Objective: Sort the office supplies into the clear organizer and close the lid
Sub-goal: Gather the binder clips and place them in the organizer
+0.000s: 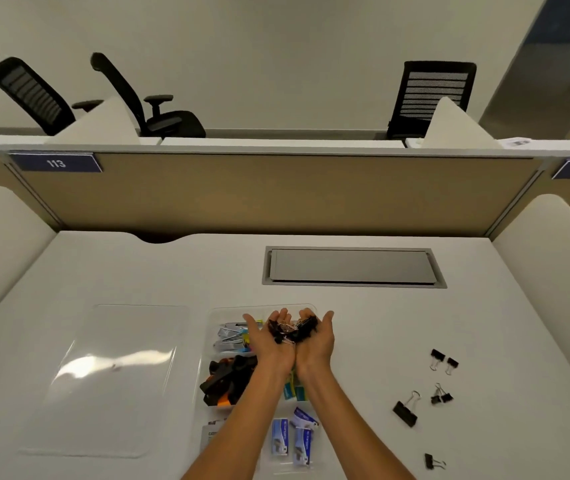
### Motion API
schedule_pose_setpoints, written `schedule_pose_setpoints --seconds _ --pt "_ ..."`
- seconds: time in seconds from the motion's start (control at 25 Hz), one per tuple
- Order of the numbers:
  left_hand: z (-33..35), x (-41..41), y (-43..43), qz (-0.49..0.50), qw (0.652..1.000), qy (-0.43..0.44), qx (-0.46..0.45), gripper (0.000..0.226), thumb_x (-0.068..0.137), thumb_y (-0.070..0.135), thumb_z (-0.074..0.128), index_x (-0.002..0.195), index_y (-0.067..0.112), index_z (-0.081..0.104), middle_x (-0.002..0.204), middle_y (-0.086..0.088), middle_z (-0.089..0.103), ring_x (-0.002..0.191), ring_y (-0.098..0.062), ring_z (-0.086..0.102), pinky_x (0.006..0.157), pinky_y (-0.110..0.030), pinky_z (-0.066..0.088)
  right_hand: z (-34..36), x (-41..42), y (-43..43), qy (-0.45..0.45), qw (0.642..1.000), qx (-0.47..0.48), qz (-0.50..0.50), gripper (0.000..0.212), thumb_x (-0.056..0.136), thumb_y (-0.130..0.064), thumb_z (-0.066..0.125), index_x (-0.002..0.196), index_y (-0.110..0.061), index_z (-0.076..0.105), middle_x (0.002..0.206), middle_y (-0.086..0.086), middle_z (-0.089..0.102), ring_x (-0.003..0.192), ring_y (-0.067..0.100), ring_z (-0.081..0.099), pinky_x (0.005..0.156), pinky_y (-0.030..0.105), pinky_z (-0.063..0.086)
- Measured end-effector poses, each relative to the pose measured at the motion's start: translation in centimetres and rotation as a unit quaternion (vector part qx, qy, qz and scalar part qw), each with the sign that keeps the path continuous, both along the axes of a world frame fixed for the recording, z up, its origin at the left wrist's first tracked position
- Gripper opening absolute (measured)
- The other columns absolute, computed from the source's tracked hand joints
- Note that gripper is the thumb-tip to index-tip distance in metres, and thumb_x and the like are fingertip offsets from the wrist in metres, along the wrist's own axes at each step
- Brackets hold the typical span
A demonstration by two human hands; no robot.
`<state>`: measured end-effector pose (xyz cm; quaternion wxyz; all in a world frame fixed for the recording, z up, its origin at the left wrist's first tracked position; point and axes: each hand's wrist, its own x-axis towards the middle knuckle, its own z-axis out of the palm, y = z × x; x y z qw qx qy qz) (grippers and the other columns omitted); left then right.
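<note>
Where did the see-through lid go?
In the head view, the clear lid lies flat on the white desk, off the clear organizer and just to its left.

light: even, soft overhead | glare: clear lid (pixel 110 372) | edges: wide-angle bowing | focus: slightly soft

Two bare forearms are seen, entering from the lower edge of the view. No sleeve is visible on either; both are uncovered from the frame edge to the wrist. The left hand (pixel 269 344) and the right hand (pixel 314 341) are bare, with no glove seen. The forearms are slender and taper toward the wrists. Nothing is seen worn on the wrists or on the visible fingers.
</note>
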<state>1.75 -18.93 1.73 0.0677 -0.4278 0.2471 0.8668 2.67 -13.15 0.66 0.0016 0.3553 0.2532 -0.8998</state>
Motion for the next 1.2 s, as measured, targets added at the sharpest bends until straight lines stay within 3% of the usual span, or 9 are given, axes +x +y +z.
schedule_pose_setpoints --seconds 0.12,0.28,0.48,0.68,0.76,0.88,0.96,1.04,1.2 --pt "0.2 0.2 0.0 -0.001 1.000 0.015 0.024 0.066 0.084 0.072 0.045 0.088 0.007 0.057 0.088 -0.010 0.058 0.075 -0.019 0.055 0.075 -0.034 0.048 -0.3 -0.1 0.5 -0.017 0.999 0.038 0.031 0.070 0.089 -0.064 0.046 0.122 -0.004 0.061 0.125 0.016 0.061 0.116 0.032 0.056 0.106 0.048 0.042" --pt "0.1 0.2 -0.5 -0.034 0.999 0.017 0.020 0.098 0.082 0.079 0.038 0.140 0.000 0.040 0.139 -0.016 0.047 0.126 -0.033 0.048 0.106 -0.045 0.039 0.5 0.3 1.3 -0.023 0.994 0.089 0.059 0.072 0.094 -0.061 0.035 0.142 -0.007 0.043 0.149 0.010 0.042 0.139 0.023 0.036 0.119 0.039 0.021" --pt "0.7 0.5 -1.6 -0.104 0.991 0.013 -0.084 0.104 0.083 0.081 0.020 0.151 0.003 0.018 0.159 -0.015 0.020 0.147 -0.029 0.018 0.120 -0.044 0.013 1.1 1.1 3.2 0.002 0.991 0.099 0.094 0.067 0.096 -0.059 0.033 0.143 -0.012 0.042 0.149 0.008 0.042 0.142 0.023 0.032 0.120 0.041 0.020" --pt "2.8 1.8 -2.1 -0.045 0.958 0.108 -0.262 0.073 0.094 0.064 0.027 0.120 0.005 0.061 0.129 -0.013 0.060 0.125 -0.028 0.054 0.104 -0.039 0.043 2.1 2.4 7.7 0.065 0.983 0.145 0.090 0.048 0.098 -0.047 0.041 0.130 -0.014 0.056 0.132 0.008 0.060 0.123 0.025 0.055 0.109 0.044 0.039" --pt "3.8 1.9 -1.7 -0.018 0.956 0.164 -0.241 0.059 0.098 0.056 0.033 0.109 0.007 0.063 0.117 -0.012 0.067 0.113 -0.028 0.063 0.093 -0.037 0.051 2.4 3.4 10.6 0.081 0.975 0.197 0.070 0.041 0.098 -0.036 0.047 0.131 -0.011 0.055 0.127 0.008 0.063 0.116 0.026 0.061 0.104 0.045 0.046" --pt "4.3 2.4 0.9 -0.083 0.938 0.232 -0.244 0.042 0.101 0.041 0.041 0.113 0.005 0.060 0.114 -0.012 0.069 0.104 -0.025 0.069 0.089 -0.037 0.056 2.4 6.2 16.0 0.076 0.952 0.293 0.031 0.033 0.095 -0.025 0.057 0.124 -0.009 0.060 0.120 0.007 0.068 0.109 0.024 0.066 0.095 0.041 0.052" --pt "3.8 3.6 3.9 -0.176 0.891 0.272 -0.318 0.028 0.099 0.029 0.051 0.115 0.007 0.058 0.112 -0.006 0.070 0.101 -0.019 0.070 0.086 -0.032 0.057 2.0 8.6 19.4 0.057 0.935 0.349 0.014 0.030 0.093 -0.026 0.061 0.117 -0.009 0.064 0.116 0.006 0.069 0.106 0.023 0.067 0.092 0.040 0.054" --pt "2.6 5.2 6.9 -0.284 0.806 0.324 -0.406 0.017 0.093 0.017 0.061 0.109 0.013 0.062 0.110 0.002 0.070 0.100 -0.012 0.067 0.085 -0.028 0.056 1.4 11.0 22.4 0.031 0.924 0.380 0.003 0.027 0.091 -0.027 0.064 0.111 -0.010 0.067 0.112 0.006 0.071 0.103 0.023 0.068 0.089 0.038 0.055" --pt "-1.6 7.8 11.4 -0.545 0.526 0.426 -0.495 0.041 0.082 0.002 0.069 0.117 0.023 0.060 0.127 0.008 0.059 0.117 -0.010 0.055 0.097 -0.026 0.049 -0.4 15.3 26.6 -0.029 0.898 0.439 -0.002 0.018 0.089 -0.025 0.066 0.103 -0.015 0.070 0.106 0.003 0.071 0.098 0.022 0.069 0.084 0.036 0.057"
